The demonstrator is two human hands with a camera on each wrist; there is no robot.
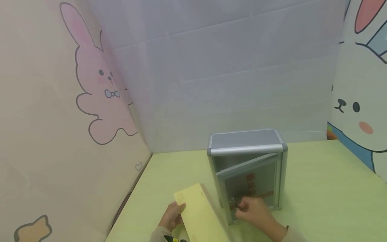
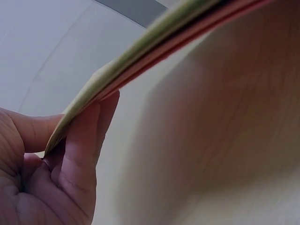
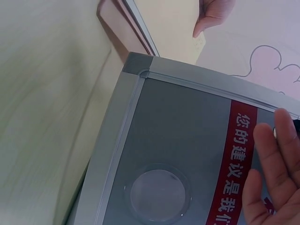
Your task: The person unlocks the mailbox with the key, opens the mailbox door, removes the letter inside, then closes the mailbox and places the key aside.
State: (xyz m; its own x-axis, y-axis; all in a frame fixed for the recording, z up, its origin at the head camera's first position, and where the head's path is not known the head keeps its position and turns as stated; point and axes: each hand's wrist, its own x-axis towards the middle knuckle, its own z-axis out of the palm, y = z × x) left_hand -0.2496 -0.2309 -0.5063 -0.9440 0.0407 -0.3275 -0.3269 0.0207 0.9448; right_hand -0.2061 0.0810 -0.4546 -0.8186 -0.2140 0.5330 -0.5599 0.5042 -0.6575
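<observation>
My left hand (image 1: 171, 215) pinches a yellow envelope (image 1: 203, 215) at its upper left edge, thumb on the front. In the left wrist view, reddish layers (image 2: 164, 54) lie under the yellow one (image 2: 101, 77). To its right stands a silver-framed grey suggestion box (image 1: 246, 139), its front door (image 1: 242, 183) swung partly outward at the left edge. At the door's lower left my right hand (image 1: 257, 213) pinches a small key (image 1: 237, 204) at the lock. The right wrist view shows the door's panel (image 3: 187, 122) with a red lettered band (image 3: 239, 140) beside the right fingers.
All this is on a pale green-yellow table (image 1: 317, 178). A light curtain (image 1: 229, 84) hangs behind it. Walls with cartoon rabbits (image 1: 96, 80) close in on the left and right. On the door is a round clear disc (image 3: 158, 194).
</observation>
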